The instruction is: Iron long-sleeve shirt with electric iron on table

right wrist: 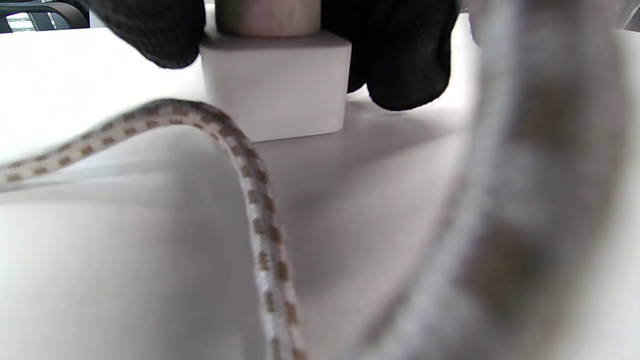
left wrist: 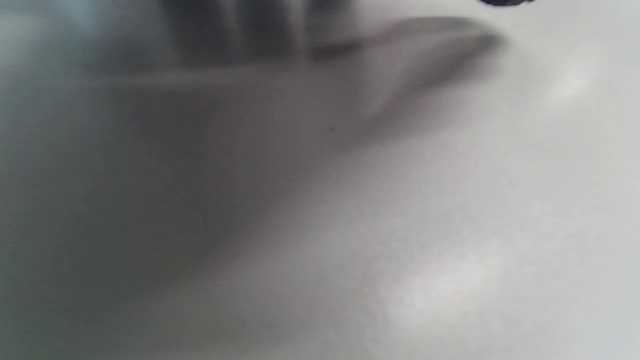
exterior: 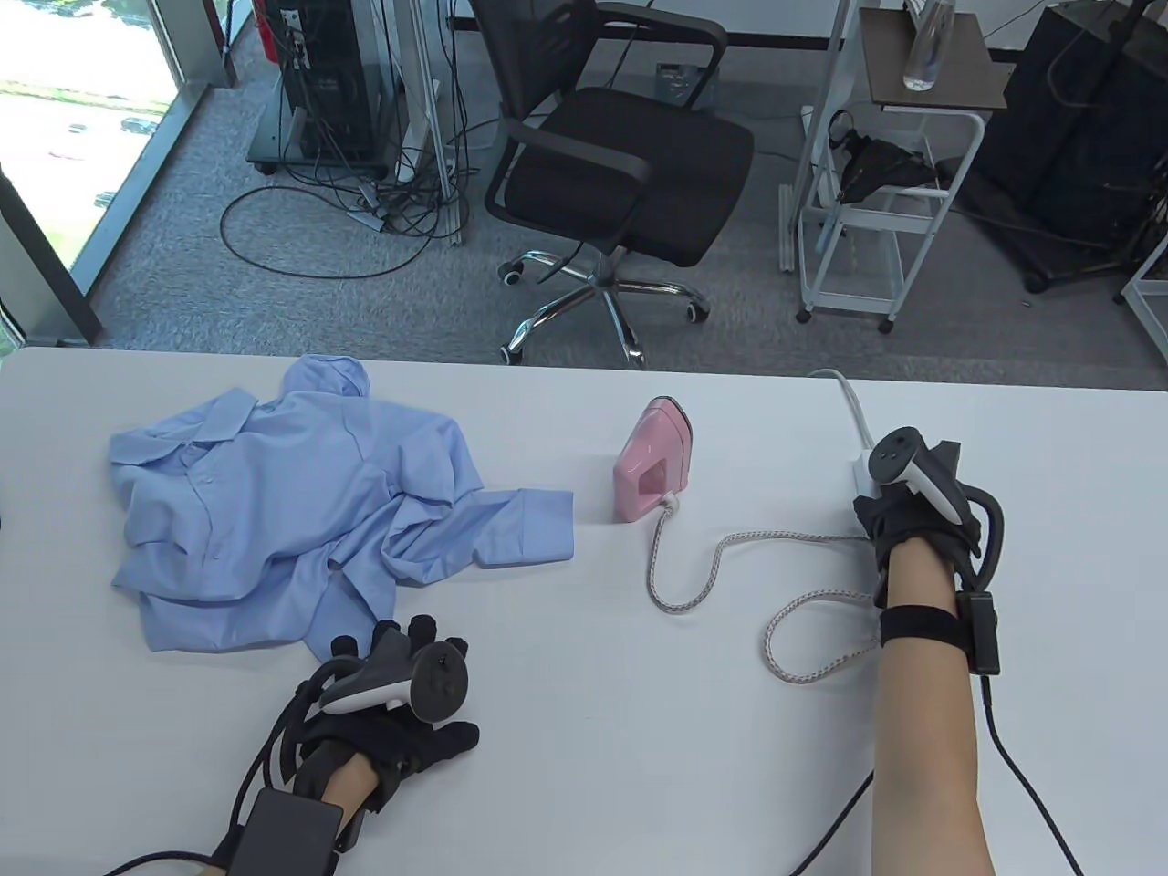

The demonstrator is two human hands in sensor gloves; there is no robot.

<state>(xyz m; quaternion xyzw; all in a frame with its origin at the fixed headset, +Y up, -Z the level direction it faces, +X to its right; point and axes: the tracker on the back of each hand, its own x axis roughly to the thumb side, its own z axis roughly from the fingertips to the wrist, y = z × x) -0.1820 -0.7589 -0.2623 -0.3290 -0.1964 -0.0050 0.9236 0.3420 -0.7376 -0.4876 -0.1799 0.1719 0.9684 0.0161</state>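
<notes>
White bench (exterior: 584,730) w/ a matte top, pushed up near a big window on the left. Behind it there's grey carpet, a black mesh office chair (exterior: 611,155) on a chrome star base, a computer tower (exterior: 328,73) w/ a tangle of cables on the floor, and a white wire cart (exterior: 876,201) w/ a clear bottle (exterior: 926,46) on top.

The blue shirt (exterior: 301,502) is crumpled in a heap on the left half of the bench, one sleeve sticking out to the right w/ the cuff flat. The pink iron (exterior: 652,456) stands on its heel around the middle, well apart from the shirt. Its braided cord (exterior: 721,557) loops across the bench toward the right side.

Left hand (exterior: 401,703) is down near the front edge, just beside the shirt's lower hem, fingers spread and flat-ish on the bench, not holding anything. Left wrist view is basically all blur, just bench surface and shadow.

Right hand (exterior: 912,511) is over at the white power block (exterior: 862,470) at the end of a white cable (exterior: 849,401). In the right wrist view the fingers (right wrist: 405,60) sit on both sides of the block (right wrist: 275,85) and something round on top of it, prob the plug, but can't tell for sure. The cord (right wrist: 250,200) curves right in front of the camera.
</notes>
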